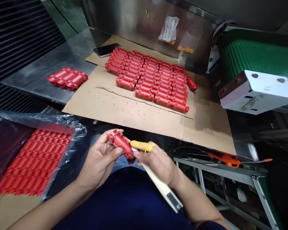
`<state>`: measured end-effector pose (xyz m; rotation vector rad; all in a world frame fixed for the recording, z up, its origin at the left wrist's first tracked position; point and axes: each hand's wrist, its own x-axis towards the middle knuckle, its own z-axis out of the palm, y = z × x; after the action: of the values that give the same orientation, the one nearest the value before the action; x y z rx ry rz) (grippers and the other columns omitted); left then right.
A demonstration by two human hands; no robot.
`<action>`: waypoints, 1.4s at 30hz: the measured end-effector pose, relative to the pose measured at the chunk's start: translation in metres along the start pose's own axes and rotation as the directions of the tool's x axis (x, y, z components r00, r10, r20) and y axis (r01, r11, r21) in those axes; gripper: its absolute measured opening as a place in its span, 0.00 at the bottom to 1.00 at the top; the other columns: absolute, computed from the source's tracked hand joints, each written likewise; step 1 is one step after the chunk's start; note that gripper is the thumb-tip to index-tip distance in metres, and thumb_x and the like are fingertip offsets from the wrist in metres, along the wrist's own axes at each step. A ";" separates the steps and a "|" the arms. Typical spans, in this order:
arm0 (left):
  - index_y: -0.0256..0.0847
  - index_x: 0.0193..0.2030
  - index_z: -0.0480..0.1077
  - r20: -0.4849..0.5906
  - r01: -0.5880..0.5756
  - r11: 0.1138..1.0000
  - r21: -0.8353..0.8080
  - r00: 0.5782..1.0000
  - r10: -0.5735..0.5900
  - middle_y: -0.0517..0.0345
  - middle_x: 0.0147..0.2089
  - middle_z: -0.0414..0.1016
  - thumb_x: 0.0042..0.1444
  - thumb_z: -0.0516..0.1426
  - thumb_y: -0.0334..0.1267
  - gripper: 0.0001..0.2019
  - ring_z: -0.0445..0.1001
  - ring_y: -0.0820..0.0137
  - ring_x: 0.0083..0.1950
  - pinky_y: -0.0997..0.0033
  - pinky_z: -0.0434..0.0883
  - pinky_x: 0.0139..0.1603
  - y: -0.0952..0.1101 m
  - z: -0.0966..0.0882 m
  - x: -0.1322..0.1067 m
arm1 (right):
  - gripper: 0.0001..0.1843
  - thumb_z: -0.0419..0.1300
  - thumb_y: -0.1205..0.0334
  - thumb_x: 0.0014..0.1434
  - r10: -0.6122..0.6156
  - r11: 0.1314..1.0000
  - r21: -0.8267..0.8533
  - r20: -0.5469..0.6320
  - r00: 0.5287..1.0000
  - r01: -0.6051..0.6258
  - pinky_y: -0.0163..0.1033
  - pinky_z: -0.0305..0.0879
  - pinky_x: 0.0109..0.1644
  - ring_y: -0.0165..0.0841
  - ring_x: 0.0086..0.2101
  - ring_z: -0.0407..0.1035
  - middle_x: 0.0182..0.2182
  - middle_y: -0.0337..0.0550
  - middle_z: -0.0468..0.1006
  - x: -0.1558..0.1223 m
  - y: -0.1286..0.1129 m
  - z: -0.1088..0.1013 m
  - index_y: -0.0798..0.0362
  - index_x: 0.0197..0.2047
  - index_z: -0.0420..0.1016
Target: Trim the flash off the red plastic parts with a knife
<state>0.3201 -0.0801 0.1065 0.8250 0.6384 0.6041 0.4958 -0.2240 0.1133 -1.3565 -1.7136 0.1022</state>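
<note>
1. Head view: my left hand (102,159) curls around the red part (121,143), long axis 11-to-5 o'clock.
2. My right hand (162,166), wrapped around a cream-handled tool (158,185), has it at 10 o'clock.

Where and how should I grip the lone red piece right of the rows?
Probably around its middle, from above and the right: the lone red piece is elongated and lies flat on the cardboard, with the rows close on its left and cardboard showing on its right.
</note>
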 end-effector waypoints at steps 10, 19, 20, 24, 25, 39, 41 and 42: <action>0.43 0.61 0.79 0.022 -0.019 0.999 -0.039 1.000 0.020 0.50 0.49 0.88 0.62 0.73 0.33 0.22 0.88 0.63 0.48 0.69 0.84 0.52 0.006 0.000 0.002 | 0.08 0.63 0.56 0.79 0.385 0.685 0.668 0.006 0.923 -0.290 0.34 0.79 0.29 0.29 0.24 0.78 0.33 0.40 0.85 -0.008 -0.015 -0.013 0.49 0.54 0.78; 0.43 0.63 0.76 0.039 -0.095 0.995 0.024 0.995 0.094 0.48 0.50 0.87 0.61 0.73 0.33 0.25 0.88 0.62 0.49 0.65 0.84 0.54 0.003 0.000 0.002 | 0.10 0.68 0.58 0.75 0.332 0.862 0.449 -0.151 0.931 -0.234 0.43 0.88 0.43 0.38 0.40 0.87 0.47 0.52 0.89 -0.002 -0.015 -0.016 0.50 0.56 0.84; 0.44 0.64 0.76 0.045 -0.100 0.995 0.028 0.994 0.098 0.48 0.51 0.87 0.62 0.73 0.33 0.25 0.88 0.62 0.49 0.65 0.84 0.54 0.003 0.000 0.002 | 0.12 0.68 0.61 0.74 0.299 0.904 0.367 -0.179 0.937 -0.218 0.45 0.88 0.46 0.40 0.45 0.86 0.51 0.54 0.88 0.000 -0.015 -0.012 0.50 0.58 0.84; 0.45 0.64 0.76 0.080 -0.106 0.994 0.025 0.991 0.104 0.49 0.51 0.87 0.64 0.71 0.31 0.23 0.89 0.61 0.49 0.65 0.85 0.54 0.004 0.001 0.000 | 0.19 0.65 0.68 0.75 0.140 0.969 0.230 -0.210 0.968 -0.090 0.46 0.88 0.52 0.42 0.53 0.85 0.56 0.57 0.86 0.003 -0.012 0.000 0.53 0.67 0.80; 0.45 0.64 0.76 0.084 -0.108 0.994 0.023 0.991 0.105 0.49 0.51 0.87 0.64 0.71 0.31 0.23 0.89 0.61 0.50 0.65 0.85 0.54 0.004 0.001 0.000 | 0.20 0.65 0.69 0.75 0.124 0.972 0.220 -0.207 0.970 -0.078 0.47 0.88 0.53 0.43 0.53 0.84 0.56 0.58 0.86 0.004 -0.011 0.001 0.54 0.67 0.80; 0.44 0.64 0.76 0.094 -0.108 0.994 -0.013 0.990 0.109 0.49 0.51 0.88 0.64 0.71 0.30 0.22 0.89 0.60 0.49 0.65 0.85 0.54 0.006 0.002 -0.001 | 0.16 0.65 0.66 0.76 0.135 0.966 0.243 -0.199 0.971 -0.085 0.47 0.88 0.53 0.42 0.53 0.84 0.54 0.57 0.87 0.003 -0.009 0.001 0.54 0.64 0.81; 0.44 0.64 0.76 0.094 -0.109 0.994 -0.015 0.990 0.110 0.49 0.51 0.88 0.65 0.70 0.30 0.22 0.89 0.60 0.50 0.65 0.85 0.55 0.006 0.002 -0.001 | 0.16 0.65 0.66 0.76 0.144 0.963 0.253 -0.197 0.970 -0.092 0.46 0.88 0.51 0.42 0.52 0.84 0.54 0.57 0.87 0.003 -0.010 0.001 0.54 0.63 0.81; 0.44 0.64 0.76 0.095 -0.110 0.994 -0.016 0.989 0.111 0.50 0.51 0.88 0.65 0.70 0.30 0.22 0.89 0.60 0.50 0.64 0.85 0.55 0.006 0.001 -0.001 | 0.16 0.65 0.66 0.76 0.147 0.962 0.255 -0.194 0.970 -0.094 0.46 0.88 0.51 0.42 0.52 0.84 0.54 0.57 0.87 0.003 -0.010 0.000 0.54 0.63 0.81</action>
<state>0.3192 -0.0779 0.1124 0.8786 0.5038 0.6638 0.4885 -0.2251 0.1210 -1.2406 -1.3910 0.2230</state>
